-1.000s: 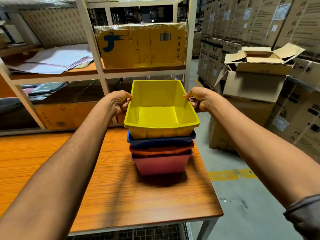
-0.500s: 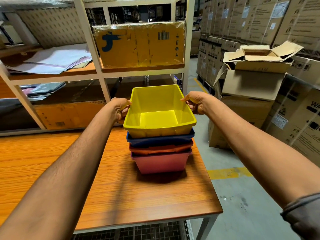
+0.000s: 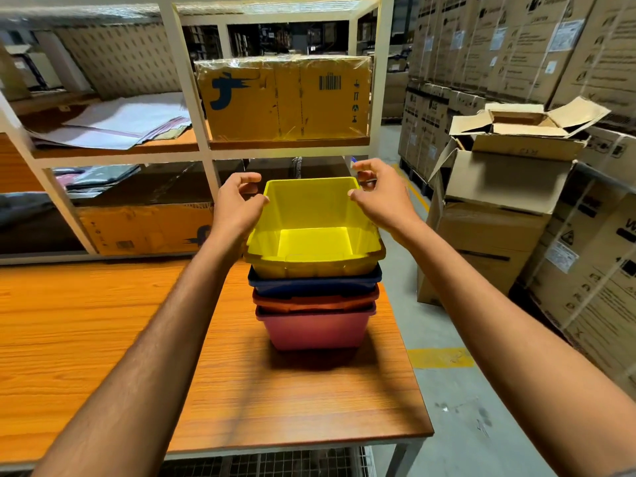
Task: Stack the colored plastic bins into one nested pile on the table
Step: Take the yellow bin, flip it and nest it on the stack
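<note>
A shelf rack (image 3: 203,156) behind the worktop (image 3: 86,321) carries a wrapped carton (image 3: 285,98). Open cardboard boxes (image 3: 495,187) stand on the floor to the right. Near the worktop's right edge, a pink bin (image 3: 315,330) holds an orange bin (image 3: 315,301), a blue bin (image 3: 315,285) and, topmost, a yellow bin (image 3: 315,215), all nested. The left hand (image 3: 237,204) and right hand (image 3: 382,194) flank the yellow bin's far corners, fingers loosely curled, gripping nothing.

The left hand (image 3: 237,206) and right hand (image 3: 382,197) have uncurled from the yellow bin (image 3: 315,218).
</note>
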A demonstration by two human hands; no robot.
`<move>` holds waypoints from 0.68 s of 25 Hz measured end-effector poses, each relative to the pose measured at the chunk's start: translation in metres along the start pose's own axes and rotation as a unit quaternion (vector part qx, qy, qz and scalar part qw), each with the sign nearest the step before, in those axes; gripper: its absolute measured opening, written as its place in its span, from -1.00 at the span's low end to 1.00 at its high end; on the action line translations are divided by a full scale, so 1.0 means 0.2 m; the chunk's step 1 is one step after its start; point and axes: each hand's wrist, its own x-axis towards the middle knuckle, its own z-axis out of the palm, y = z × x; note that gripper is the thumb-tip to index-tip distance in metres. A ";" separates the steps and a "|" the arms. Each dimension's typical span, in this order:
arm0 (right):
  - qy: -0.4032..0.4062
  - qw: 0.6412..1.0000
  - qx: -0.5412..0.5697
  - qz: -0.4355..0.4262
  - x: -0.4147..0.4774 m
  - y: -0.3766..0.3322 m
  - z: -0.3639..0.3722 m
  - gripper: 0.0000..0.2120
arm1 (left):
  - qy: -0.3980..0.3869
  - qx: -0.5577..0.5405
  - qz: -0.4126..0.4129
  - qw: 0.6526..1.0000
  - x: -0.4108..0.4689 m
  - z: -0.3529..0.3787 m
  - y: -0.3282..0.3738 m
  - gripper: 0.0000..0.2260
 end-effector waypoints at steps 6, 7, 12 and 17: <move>-0.062 0.987 -0.028 -0.145 -0.25 -0.04 -0.06 -0.61 | 0.087 0.076 0.118 0.986 -0.31 -0.08 -0.06 -0.63; -0.075 0.983 -0.029 -0.166 -0.29 -0.04 -0.05 -0.62 | 0.101 0.087 0.126 0.983 -0.37 -0.09 -0.08 -0.63; -0.098 0.962 -0.001 -0.254 -0.53 -0.11 0.09 -0.66 | 0.150 0.161 0.139 0.965 -0.68 -0.18 -0.19 -0.62; -0.173 0.950 0.010 -0.258 -0.88 -0.19 0.33 -0.66 | 0.155 0.254 0.109 0.948 -1.01 -0.37 -0.32 -0.61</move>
